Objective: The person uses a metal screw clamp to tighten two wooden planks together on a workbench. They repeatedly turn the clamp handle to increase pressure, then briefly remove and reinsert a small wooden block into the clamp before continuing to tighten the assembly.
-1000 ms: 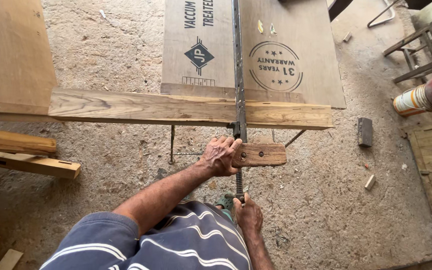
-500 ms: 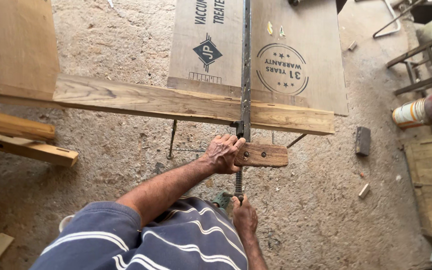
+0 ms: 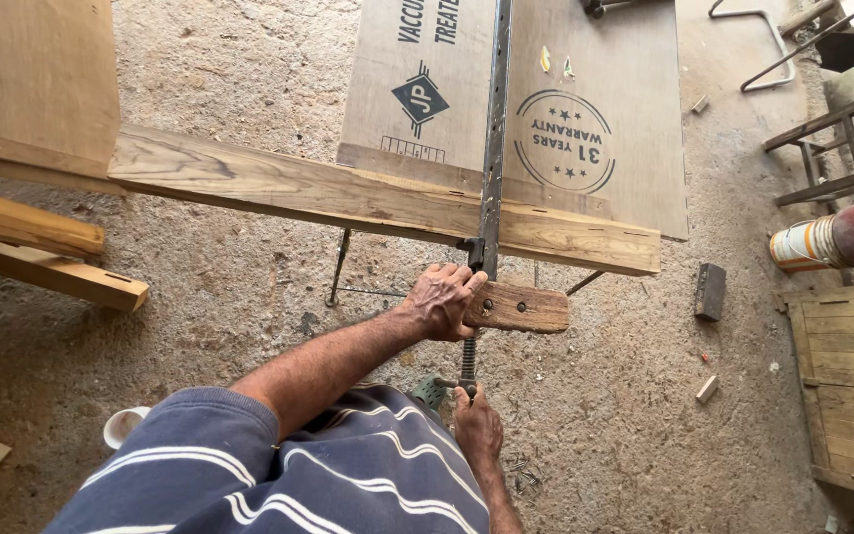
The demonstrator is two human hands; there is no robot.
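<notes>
My left hand (image 3: 442, 300) grips the near end of a small wooden block (image 3: 518, 308), fingers curled over its top edge, thumb side toward me. The block sits against the long steel bar clamp (image 3: 494, 129), which runs away from me across a thick plank (image 3: 378, 198) and a printed plywood sheet (image 3: 585, 119) behind it. My right hand (image 3: 476, 425) is closed around the clamp's threaded screw (image 3: 468, 356) at its lower end, close to my striped shirt (image 3: 348, 485).

Over the last second little has shifted: both hands hold the same places, the left on the block, the right on the screw. The view has slid slightly, so the plank and the clamp sit a touch lower and to the right in the picture, but block, bar and plank keep their relation to one another. I read that as steady pressure being held at the clamp rather than any repositioning; whether the screw has turned I cannot tell.

The plank rests on thin metal legs (image 3: 340, 267) above a rough concrete floor (image 3: 200, 287). Loose timbers (image 3: 42, 252) lie to the left, a small dark offcut (image 3: 711, 292) to the right, a white cup (image 3: 123, 425) beside my left elbow.
</notes>
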